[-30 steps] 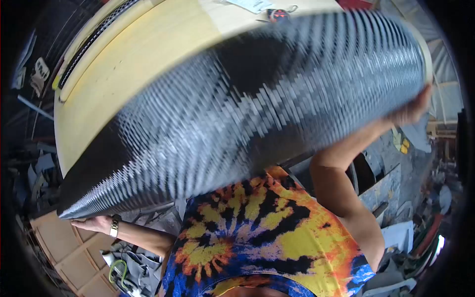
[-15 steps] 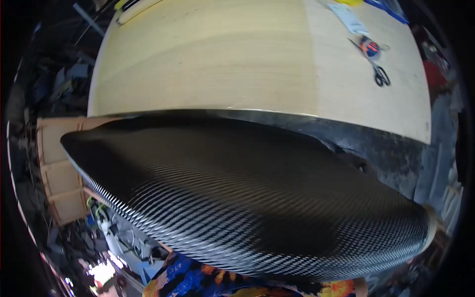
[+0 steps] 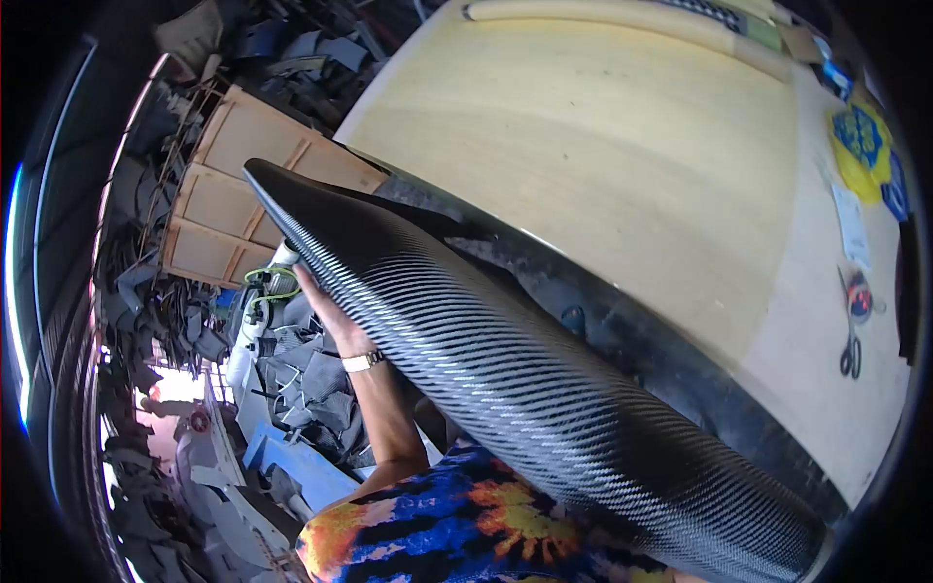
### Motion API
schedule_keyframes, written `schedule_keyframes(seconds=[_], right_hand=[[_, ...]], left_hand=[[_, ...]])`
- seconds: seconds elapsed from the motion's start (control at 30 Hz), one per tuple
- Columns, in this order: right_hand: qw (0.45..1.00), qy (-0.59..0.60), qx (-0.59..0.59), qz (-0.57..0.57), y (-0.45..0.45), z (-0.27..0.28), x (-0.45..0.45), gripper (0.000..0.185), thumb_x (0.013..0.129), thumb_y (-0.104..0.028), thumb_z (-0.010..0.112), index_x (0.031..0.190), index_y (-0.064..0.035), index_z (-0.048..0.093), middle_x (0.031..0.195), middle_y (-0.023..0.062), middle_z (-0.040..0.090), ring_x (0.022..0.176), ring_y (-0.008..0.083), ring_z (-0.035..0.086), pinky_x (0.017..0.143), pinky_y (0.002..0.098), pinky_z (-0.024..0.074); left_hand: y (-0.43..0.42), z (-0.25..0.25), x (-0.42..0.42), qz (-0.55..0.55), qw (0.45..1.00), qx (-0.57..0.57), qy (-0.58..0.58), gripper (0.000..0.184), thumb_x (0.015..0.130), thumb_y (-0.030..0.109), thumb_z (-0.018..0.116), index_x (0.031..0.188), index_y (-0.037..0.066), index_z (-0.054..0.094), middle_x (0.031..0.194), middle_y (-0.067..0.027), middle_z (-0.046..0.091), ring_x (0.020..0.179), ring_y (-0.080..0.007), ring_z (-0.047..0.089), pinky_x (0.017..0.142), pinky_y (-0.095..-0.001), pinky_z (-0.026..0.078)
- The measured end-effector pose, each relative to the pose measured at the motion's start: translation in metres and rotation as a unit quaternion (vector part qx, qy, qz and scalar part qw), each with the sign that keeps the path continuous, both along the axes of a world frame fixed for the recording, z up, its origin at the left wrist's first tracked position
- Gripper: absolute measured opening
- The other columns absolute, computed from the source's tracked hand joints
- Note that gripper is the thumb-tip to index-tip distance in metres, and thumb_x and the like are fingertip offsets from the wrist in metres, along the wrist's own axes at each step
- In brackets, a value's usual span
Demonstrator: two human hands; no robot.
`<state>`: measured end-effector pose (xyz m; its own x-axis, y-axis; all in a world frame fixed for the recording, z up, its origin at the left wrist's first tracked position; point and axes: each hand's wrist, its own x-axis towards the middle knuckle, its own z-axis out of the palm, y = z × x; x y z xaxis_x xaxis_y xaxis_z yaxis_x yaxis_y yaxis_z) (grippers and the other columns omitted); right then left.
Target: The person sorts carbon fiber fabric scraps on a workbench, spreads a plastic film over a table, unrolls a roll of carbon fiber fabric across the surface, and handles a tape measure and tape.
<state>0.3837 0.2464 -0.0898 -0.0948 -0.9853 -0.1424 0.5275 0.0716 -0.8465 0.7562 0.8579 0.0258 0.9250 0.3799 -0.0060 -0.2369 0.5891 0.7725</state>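
Observation:
A long, curved black carbon-fibre panel (image 3: 515,360) with a woven, glossy surface runs slantwise across the view, its narrow tip at the upper left and its wide end at the lower right. My left hand (image 3: 328,306) supports the panel's near edge close to the tip; its fingers go partly out of sight behind the panel. A watch (image 3: 363,361) is on that wrist. My right hand does not show, and the panel covers the area in front of my body on that side.
Beyond the panel stands a pale worktable (image 3: 583,165). On its right side lie scissors (image 3: 851,352), a tape roll (image 3: 858,296) and a yellow bag (image 3: 857,146). A wooden crate (image 3: 233,194), a blue object (image 3: 296,466) and heaps of dark scraps (image 3: 321,384) are at left.
The panel has turned on edge and swung to a steeper slant, with its tip higher. My left hand and forearm have come into sight. The head view has shifted left and rotated.

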Motion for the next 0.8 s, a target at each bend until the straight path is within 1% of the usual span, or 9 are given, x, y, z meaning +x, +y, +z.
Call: schedule_keyframes(seconds=[0.03,0.17,0.4,0.43,0.47,0.5,0.57,0.67,0.8], right_hand=[[1.000,-0.005,0.004,0.005,-0.002,0.002,0.006,0.046,0.091,-0.030,0.049,0.123,0.0041,0.050,0.125,0.0197,0.051,0.116,0.0317,0.050,0.100,0.0456,0.0371],[0.999,-0.029,0.015,0.025,-0.006,0.005,0.040,0.048,0.091,-0.030,0.049,0.124,0.0043,0.049,0.127,0.0201,0.050,0.118,0.0323,0.048,0.101,0.0461,0.0357],[0.994,-0.082,0.042,0.054,0.009,0.010,0.111,0.050,0.090,-0.030,0.050,0.126,0.0048,0.048,0.132,0.0207,0.047,0.121,0.0334,0.046,0.104,0.0469,0.0334],[0.982,-0.139,0.030,0.123,-0.003,-0.006,0.114,0.058,0.090,-0.032,0.052,0.133,0.0049,0.041,0.139,0.0191,0.040,0.131,0.0325,0.033,0.110,0.0471,0.0191],[0.991,-0.087,0.027,0.097,0.017,0.014,0.143,0.057,0.088,-0.032,0.055,0.131,0.0052,0.043,0.137,0.0180,0.042,0.128,0.0313,0.038,0.110,0.0457,0.0225],[0.991,-0.072,0.010,0.116,0.023,0.019,0.160,0.057,0.088,-0.034,0.054,0.131,0.0021,0.044,0.138,0.0176,0.041,0.129,0.0324,0.036,0.110,0.0468,0.0220],[0.982,-0.053,-0.037,0.178,0.027,0.012,0.187,0.056,0.088,-0.037,0.054,0.131,-0.0006,0.045,0.138,0.0168,0.041,0.129,0.0330,0.036,0.110,0.0476,0.0212],[0.972,-0.045,-0.060,0.222,0.006,-0.015,0.212,0.056,0.089,-0.036,0.054,0.128,0.0028,0.047,0.136,0.0168,0.044,0.128,0.0301,0.038,0.110,0.0435,0.0215],[0.956,-0.024,-0.073,0.282,-0.012,-0.039,0.242,0.057,0.089,-0.037,0.055,0.127,0.0047,0.046,0.134,0.0167,0.046,0.126,0.0283,0.041,0.109,0.0416,0.0239]], left_hand=[[-0.006,0.002,0.000,0.005,0.999,-0.040,-0.014,0.050,0.092,0.048,0.046,0.114,0.004,0.060,0.107,-0.0101,0.065,0.091,-0.0275,0.063,0.082,-0.0408,0.052],[-0.027,0.010,0.014,-0.009,0.998,-0.039,-0.037,0.044,0.093,0.044,0.048,0.110,0.007,0.062,0.104,-0.0076,0.066,0.090,-0.0240,0.063,0.081,-0.0375,0.052],[-0.034,-0.027,0.076,-0.069,0.991,-0.114,0.006,0.053,0.085,0.054,0.055,0.108,0.006,0.062,0.105,-0.0098,0.065,0.094,-0.0268,0.060,0.087,-0.0407,0.048],[-0.032,-0.040,0.089,-0.089,0.988,-0.128,0.005,0.054,0.084,0.055,0.056,0.106,0.006,0.062,0.103,-0.0095,0.065,0.094,-0.0272,0.060,0.088,-0.0408,0.047],[-0.036,-0.045,0.103,-0.087,0.987,-0.129,0.026,0.054,0.083,0.056,0.057,0.105,0.006,0.063,0.102,-0.0093,0.065,0.093,-0.0274,0.060,0.088,-0.0411,0.047],[-0.035,-0.055,0.117,-0.107,0.985,-0.135,0.021,0.054,0.083,0.056,0.057,0.103,0.006,0.063,0.100,-0.0091,0.066,0.092,-0.0277,0.061,0.087,-0.0413,0.048],[-0.039,-0.060,0.145,-0.062,0.983,-0.164,0.050,0.050,0.083,0.053,0.059,0.099,0.007,0.064,0.097,-0.0084,0.067,0.090,-0.0266,0.062,0.086,-0.0415,0.048],[-0.053,-0.075,0.184,-0.081,0.979,-0.170,0.082,0.055,0.084,0.055,0.057,0.107,0.005,0.060,0.104,-0.0089,0.064,0.096,-0.0251,0.060,0.090,-0.0404,0.047],[-0.075,-0.122,0.235,-0.083,0.982,-0.140,0.095,0.069,0.083,0.059,0.055,0.124,0.002,0.050,0.124,-0.0114,0.054,0.111,-0.0247,0.053,0.099,-0.0388,0.041]])
